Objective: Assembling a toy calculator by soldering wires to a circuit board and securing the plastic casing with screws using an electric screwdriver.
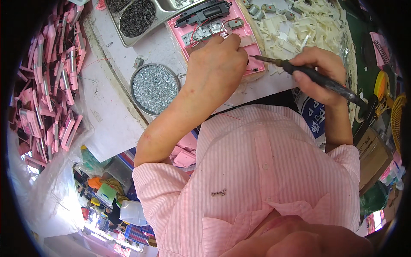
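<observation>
My right hand (319,70) is wrapped round the black handle of a soldering iron (319,79). Its metal tip points left, above the right part of a pink plastic casing (255,45). Over the casing's near side lies my left hand (218,64), fingers curled down; its fingertips and whatever they pinch are hidden. Inside the casing sit a metal plate (207,33) with thin red wires, a small motor (235,23) and a long black plastic part (203,13).
A round tin of small silvery screws (155,89) stands left of my forearm, near a loose motor (138,62). Behind it is a metal tray (128,40) with dark springs or screws. Cream plastic parts (299,32) lie heaped right; pink casings (47,85) pile far left.
</observation>
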`<state>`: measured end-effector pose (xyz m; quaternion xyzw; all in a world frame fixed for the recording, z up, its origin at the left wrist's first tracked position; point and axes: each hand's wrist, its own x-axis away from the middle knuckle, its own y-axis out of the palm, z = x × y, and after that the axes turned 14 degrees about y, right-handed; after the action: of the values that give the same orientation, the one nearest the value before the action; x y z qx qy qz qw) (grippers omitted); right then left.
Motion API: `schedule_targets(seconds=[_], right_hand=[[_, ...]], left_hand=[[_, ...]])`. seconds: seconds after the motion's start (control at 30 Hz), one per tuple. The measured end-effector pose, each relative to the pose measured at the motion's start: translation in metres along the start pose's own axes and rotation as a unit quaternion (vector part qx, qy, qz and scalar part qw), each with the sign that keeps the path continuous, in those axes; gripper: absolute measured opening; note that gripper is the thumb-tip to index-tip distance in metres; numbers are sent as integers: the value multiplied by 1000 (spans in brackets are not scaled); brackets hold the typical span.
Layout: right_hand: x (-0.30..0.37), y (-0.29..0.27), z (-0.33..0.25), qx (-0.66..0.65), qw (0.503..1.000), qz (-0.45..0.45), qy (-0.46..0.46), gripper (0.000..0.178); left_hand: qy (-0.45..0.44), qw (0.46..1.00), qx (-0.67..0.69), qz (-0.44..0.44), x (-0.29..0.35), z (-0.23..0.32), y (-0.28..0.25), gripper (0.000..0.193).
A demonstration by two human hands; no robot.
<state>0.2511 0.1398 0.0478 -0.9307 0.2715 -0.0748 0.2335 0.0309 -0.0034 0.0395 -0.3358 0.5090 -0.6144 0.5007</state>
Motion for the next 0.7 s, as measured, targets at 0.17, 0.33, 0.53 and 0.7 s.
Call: schedule_targets(seconds=[0.17,0.33,0.53,0.7], right_hand=[[45,-36,9,-50,983,144,99,20],[99,-103,38,-31,908,399,123,19],[152,-188,79,-125,744,652,74,10],[134,-217,104,-39,737,663,126,11]], left_hand=[[37,998,4,47,0,-3,6,3],[35,997,43,57,0,-5,11,7],[-37,994,54,85,-2,7,6,11],[18,995,70,72,-9,0,11,14]])
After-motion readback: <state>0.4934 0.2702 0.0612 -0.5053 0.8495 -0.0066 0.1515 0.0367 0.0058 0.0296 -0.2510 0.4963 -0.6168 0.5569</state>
